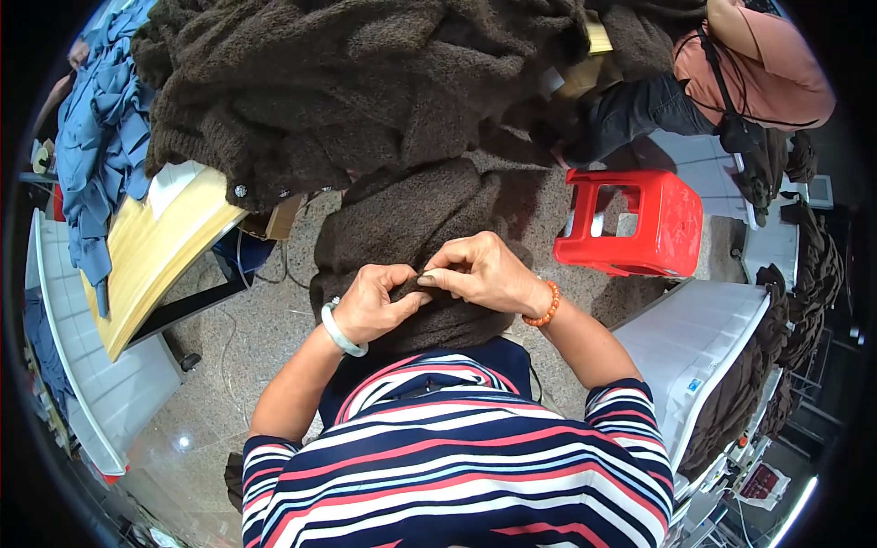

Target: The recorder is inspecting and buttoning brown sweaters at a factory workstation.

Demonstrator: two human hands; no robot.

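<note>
A dark brown knitted garment [393, 224] lies across my lap in loose folds. My left hand [375, 300] pinches its fabric, thumb and fingers pressed together. Close against it, my right hand [480, 269] also pinches the knit, its fingertips nearly touching those of the left. Whatever small detail lies between the fingertips is hidden. A pale bangle circles my left wrist, and an orange bead bracelet circles the right. One shiny button shows on the knit beside my left wrist.
More brown knitwear [347, 82] is heaped on a wooden-topped table [174, 247] ahead. Blue garments [105, 137] hang at the left. A red plastic stool [676, 224] stands at the right, near a person in a pink top [776, 64]. White bins [703, 320] hold more brown pieces.
</note>
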